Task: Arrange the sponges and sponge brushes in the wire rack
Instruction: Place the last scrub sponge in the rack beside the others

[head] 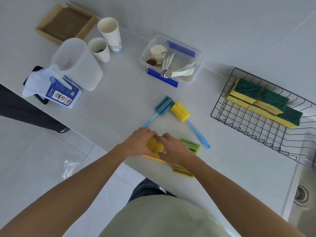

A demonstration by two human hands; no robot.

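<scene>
Together, the left hand (139, 142) and right hand (172, 151) each close a grip on a mustard-yellow, rounded sponge brush (153, 145).

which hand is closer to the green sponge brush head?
Right. The right hand touches the green sponge brush head. The left hand sits farther left, on the yellow sponge.
</scene>
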